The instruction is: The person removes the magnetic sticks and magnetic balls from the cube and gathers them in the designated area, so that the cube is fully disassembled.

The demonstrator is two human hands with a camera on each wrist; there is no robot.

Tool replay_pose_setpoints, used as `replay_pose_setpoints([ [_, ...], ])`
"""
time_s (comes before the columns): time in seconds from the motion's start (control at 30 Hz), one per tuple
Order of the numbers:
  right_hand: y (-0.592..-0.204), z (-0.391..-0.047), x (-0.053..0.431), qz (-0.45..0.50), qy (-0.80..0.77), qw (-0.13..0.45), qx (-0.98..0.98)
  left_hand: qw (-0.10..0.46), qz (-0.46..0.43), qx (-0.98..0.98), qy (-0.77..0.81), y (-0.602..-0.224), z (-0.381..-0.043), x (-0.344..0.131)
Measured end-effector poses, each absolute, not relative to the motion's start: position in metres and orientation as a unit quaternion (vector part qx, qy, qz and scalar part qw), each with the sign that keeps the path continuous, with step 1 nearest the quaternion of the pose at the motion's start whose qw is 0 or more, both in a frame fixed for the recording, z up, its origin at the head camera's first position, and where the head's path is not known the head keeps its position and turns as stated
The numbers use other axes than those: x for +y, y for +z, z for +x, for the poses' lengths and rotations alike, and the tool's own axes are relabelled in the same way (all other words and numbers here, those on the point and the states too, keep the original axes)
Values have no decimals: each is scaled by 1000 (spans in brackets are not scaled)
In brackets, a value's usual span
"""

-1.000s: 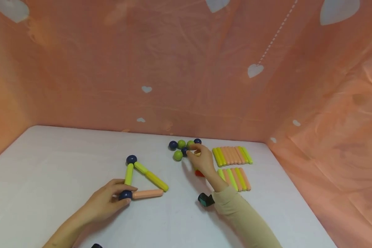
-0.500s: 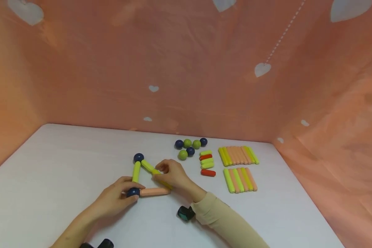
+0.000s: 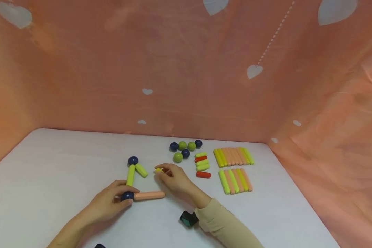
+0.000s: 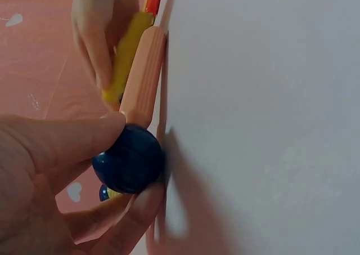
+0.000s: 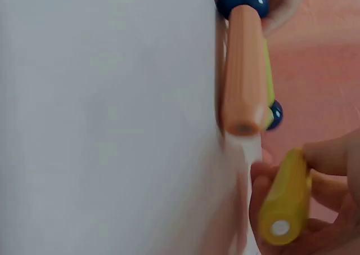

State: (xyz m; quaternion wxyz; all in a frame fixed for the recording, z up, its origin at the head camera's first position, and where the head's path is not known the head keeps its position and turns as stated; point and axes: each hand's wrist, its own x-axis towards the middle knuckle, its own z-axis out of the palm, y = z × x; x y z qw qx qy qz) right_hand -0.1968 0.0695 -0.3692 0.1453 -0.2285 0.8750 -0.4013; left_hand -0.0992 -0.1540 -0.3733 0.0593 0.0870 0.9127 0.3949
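Observation:
Thumb and fingers of my left hand (image 3: 106,203) pinch a navy ball (image 4: 129,159) low over the white table. A peach stick (image 3: 150,195) extends rightward from that ball. A lime stick (image 3: 130,175) runs from it to a second navy ball (image 3: 133,161) farther back, which also has a short lime stick (image 3: 141,170) at its lower right. Between its thumb and fingers, my right hand (image 3: 176,177) holds a yellow stick (image 5: 286,198), mostly hidden by the hand in the head view. A pale round tip shows at one end of the yellow stick in the right wrist view.
Navy and green balls (image 3: 178,157) cluster at the back. Beside them lie several short lime and red sticks (image 3: 203,175). Two rows of longer sticks (image 3: 233,157) lie farther right. A patterned orange cloth (image 3: 179,69) rises behind the white table (image 3: 80,151).
My right hand has come left from near the loose balls, grasped the yellow stick and drawn it away from the short lime stick. My left hand still holds the navy ball.

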Motion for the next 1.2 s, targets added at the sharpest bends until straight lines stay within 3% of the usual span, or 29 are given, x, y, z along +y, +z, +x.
replay_pose_setpoints([
  [0.2, -365, -188, 106, -175, -475, 143, 850, 62, 101, 909, 399, -376, -102, -159],
  [0.83, -348, -184, 246, 29, -464, 3, 885, 75, 113, 908, 398, -375, -106, -152],
  [1.0, -345, -191, 281, 75, -467, -37, 880, 55, 112, 909, 399, -374, -105, -152],
  [1.2, -350, -197, 304, 92, -449, -38, 888, 40, 98, 913, 393, -372, -105, -153],
])
